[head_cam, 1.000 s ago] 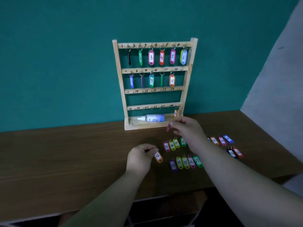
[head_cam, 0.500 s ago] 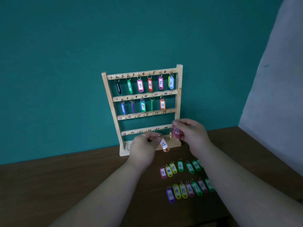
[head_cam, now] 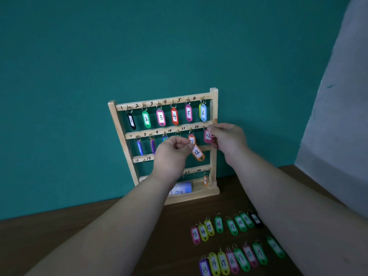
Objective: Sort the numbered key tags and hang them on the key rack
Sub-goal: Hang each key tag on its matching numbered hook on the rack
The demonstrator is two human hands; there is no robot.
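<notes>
The wooden key rack [head_cam: 214, 108] stands against the teal wall. Tags 1 to 6 hang on its top bar, and several more hang on the second bar. My right hand [head_cam: 229, 139] pinches a pink tag marked 12 [head_cam: 207, 136] at the hook under the 12 label, at the right end of the second bar. My left hand [head_cam: 171, 154] holds an orange tag marked 12 [head_cam: 197, 153] by its ring, in front of the rack's middle. Two rows of loose tags [head_cam: 223, 227] numbered from 13 upward lie on the table [head_cam: 59, 232] at the lower right.
A small white bottle [head_cam: 182, 189] lies in the rack's bottom tray. A lone orange tag [head_cam: 205, 180] hangs at the lowest bar's right end. A grey wall [head_cam: 338, 116] rises at the right.
Both hands have risen from the table to the rack's second bar, each carrying a 12 tag. The camera has tilted, so the rack sits lower and closer in view.
</notes>
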